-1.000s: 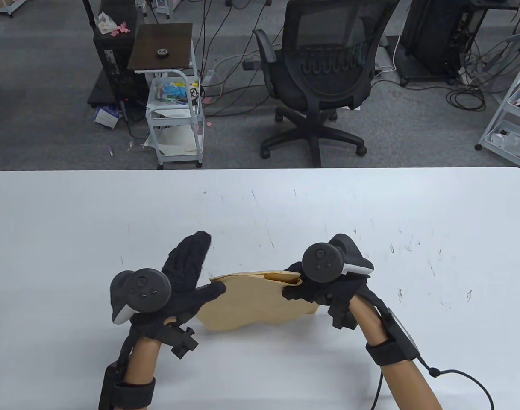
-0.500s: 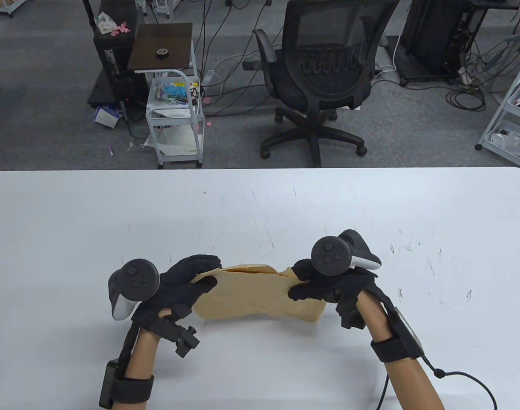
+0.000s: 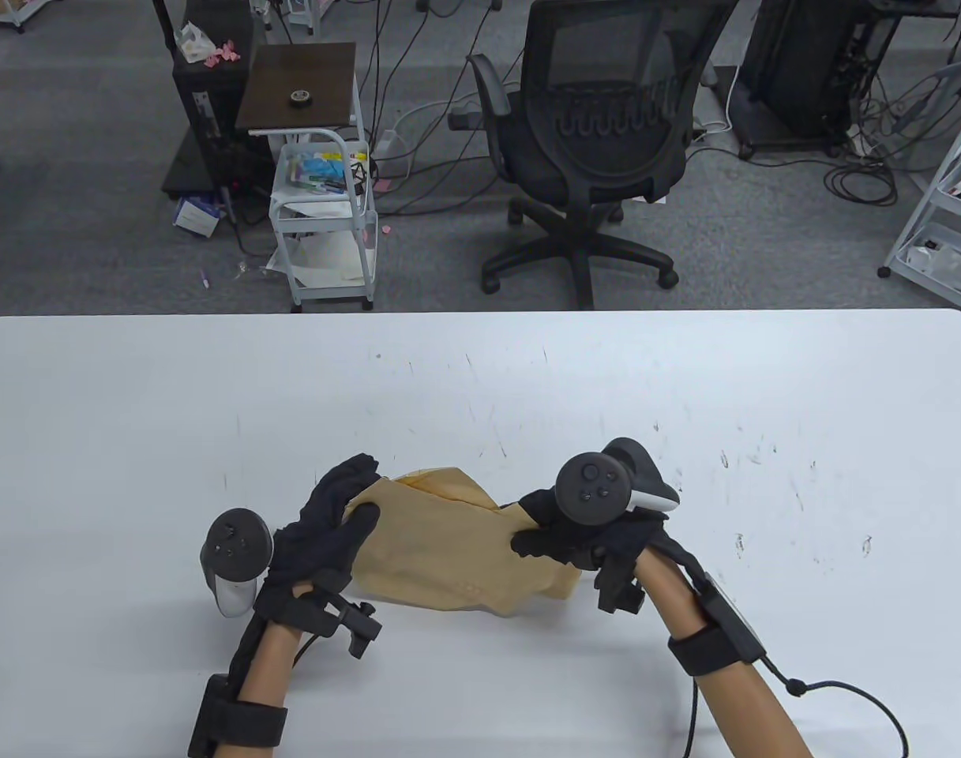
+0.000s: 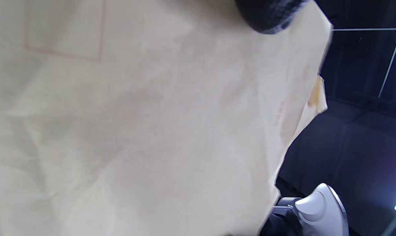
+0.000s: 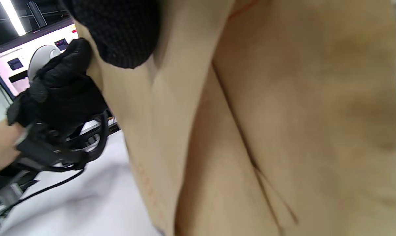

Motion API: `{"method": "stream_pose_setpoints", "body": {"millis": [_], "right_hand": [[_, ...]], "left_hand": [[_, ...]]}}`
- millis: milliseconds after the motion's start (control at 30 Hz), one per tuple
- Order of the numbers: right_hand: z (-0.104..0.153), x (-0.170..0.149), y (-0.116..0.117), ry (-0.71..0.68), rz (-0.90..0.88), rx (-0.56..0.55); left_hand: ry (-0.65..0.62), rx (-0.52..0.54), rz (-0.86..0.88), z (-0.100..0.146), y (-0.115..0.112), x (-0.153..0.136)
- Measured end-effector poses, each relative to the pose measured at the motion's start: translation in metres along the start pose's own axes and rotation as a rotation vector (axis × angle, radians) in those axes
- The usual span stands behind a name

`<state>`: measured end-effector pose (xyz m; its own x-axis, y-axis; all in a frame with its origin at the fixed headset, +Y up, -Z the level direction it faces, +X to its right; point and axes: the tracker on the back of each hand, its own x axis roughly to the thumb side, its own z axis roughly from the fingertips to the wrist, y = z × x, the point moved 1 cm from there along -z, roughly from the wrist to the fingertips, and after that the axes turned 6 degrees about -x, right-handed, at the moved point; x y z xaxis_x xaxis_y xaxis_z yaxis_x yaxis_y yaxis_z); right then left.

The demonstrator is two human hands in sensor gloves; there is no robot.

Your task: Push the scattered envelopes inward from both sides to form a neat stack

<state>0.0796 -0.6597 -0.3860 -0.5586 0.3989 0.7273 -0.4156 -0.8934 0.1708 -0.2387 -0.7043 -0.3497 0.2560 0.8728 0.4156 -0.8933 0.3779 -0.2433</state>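
Observation:
A bundle of tan envelopes [image 3: 448, 545] is held between both hands near the front middle of the white table [image 3: 133, 410]. My left hand [image 3: 330, 521] grips its left end, thumb on the near face and fingers behind. My right hand [image 3: 555, 529] grips its right end. The bundle stands tilted, left end raised, lower edge at the table. The envelopes fill the left wrist view [image 4: 135, 131], with a fingertip [image 4: 270, 16] at the top. They also fill the right wrist view [image 5: 283, 114], where my left hand [image 5: 60, 85] shows beyond them.
A black office chair [image 3: 598, 134] and a small white cart [image 3: 322, 205] stand on the floor beyond the table's far edge. A white rack [image 3: 946, 213] is at the far right. Cables trail from my right wrist [image 3: 843, 695] over the table.
My left hand closed on the left end of the envelopes and raised it. The bundle tipped from level to slanted, and my right hand shifted slightly left.

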Motion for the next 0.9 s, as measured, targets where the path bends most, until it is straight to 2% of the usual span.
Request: {"method": "stream_pose_setpoints", "body": {"millis": [67, 167, 233, 267, 300, 333, 400, 533, 767, 833, 900], "right_hand": [[0.003, -0.005, -0.006, 0.006, -0.017, -0.046], [0.010, -0.018, -0.018, 0.037, -0.101, -0.135], [0.014, -0.028, -0.023, 0.063, -0.177, -0.191], [0.014, -0.033, -0.024, 0.070, -0.219, -0.187], [0.015, -0.037, -0.022, 0.091, -0.273, -0.092], [0.016, -0.037, -0.021, 0.096, -0.281, -0.062], [0.016, -0.038, -0.017, 0.102, -0.247, 0.041], [0.011, -0.032, -0.013, 0.100, -0.136, 0.012], [0.000, -0.010, -0.002, 0.071, -0.043, -0.048], [0.002, -0.006, -0.007, 0.051, 0.017, -0.062], [0.005, -0.003, -0.014, 0.045, 0.064, -0.072]], "left_hand": [[0.074, -0.094, -0.013, 0.008, 0.009, -0.011], [0.207, -0.158, 0.059, 0.022, 0.020, -0.038], [0.318, -0.298, 0.155, 0.028, 0.018, -0.057], [0.357, -0.379, 0.203, 0.029, 0.013, -0.062], [0.378, -0.444, 0.251, 0.028, 0.007, -0.066], [0.376, -0.459, 0.270, 0.027, 0.004, -0.067], [0.340, -0.457, 0.243, 0.021, -0.005, -0.066], [0.274, -0.446, 0.092, 0.011, -0.017, -0.056], [0.192, -0.441, 0.109, 0.005, -0.032, -0.042], [0.182, -0.376, 0.071, 0.006, -0.024, -0.040], [0.151, -0.193, 0.016, 0.008, -0.009, -0.034]]}}
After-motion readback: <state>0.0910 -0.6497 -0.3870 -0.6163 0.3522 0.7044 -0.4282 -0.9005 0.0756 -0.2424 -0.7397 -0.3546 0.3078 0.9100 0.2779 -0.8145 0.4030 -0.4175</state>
